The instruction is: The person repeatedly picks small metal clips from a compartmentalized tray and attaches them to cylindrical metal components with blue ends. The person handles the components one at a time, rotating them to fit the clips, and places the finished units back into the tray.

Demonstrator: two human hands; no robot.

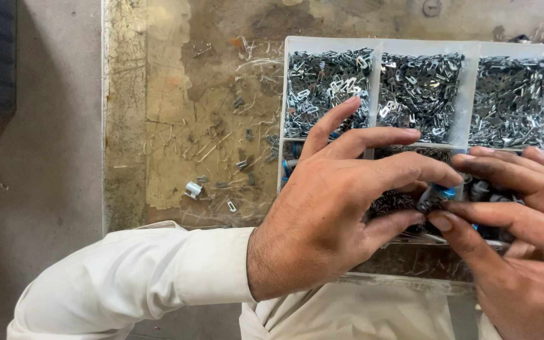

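Scratched, worn metal forms the table (158,157) at the left of the frame, where a few loose clips (193,189) are scattered. At lower centre the left hand (328,220) is seen with its grip nearly closed, thumb and forefinger pinched on a small dark part with a blue end (434,196). The part is judged light, stiff and easily dropped, best taken by its sides between fingertips. At lower right the right hand (524,233) meets it, thumb tip touching the part from below. Behind, a white compartment tray (377,47) of metal clips is seen
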